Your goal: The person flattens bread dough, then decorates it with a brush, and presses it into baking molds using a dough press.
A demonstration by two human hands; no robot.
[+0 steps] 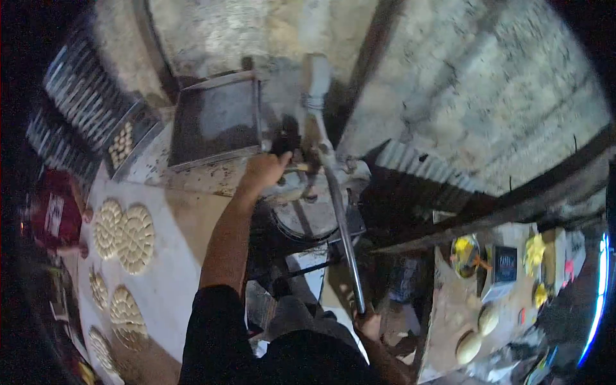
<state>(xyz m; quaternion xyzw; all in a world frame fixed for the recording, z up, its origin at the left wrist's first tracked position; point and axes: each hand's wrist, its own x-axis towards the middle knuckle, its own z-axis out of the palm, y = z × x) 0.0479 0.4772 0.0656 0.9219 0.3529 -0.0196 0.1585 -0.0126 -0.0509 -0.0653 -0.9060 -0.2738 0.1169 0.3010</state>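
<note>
A dough divider press (307,208) with a round head stands in front of me. Its long metal lever (343,237) slants from the top of the column down toward my body. My right hand (367,326) is closed around the lever's lower end. My left hand (264,172) is closed at the press's left side, by a short bar (296,168) that runs to the column; its fingertips are partly hidden. Under the head, the inside of the press cannot be seen.
Left, a floured table (176,269) holds rounds of divided dough (136,239); a person in a red shirt (54,208) stands beyond. A dark tray (215,122) leans behind. Right, another table (449,308) bears dough balls (470,346), a bowl (463,255) and a box (502,269).
</note>
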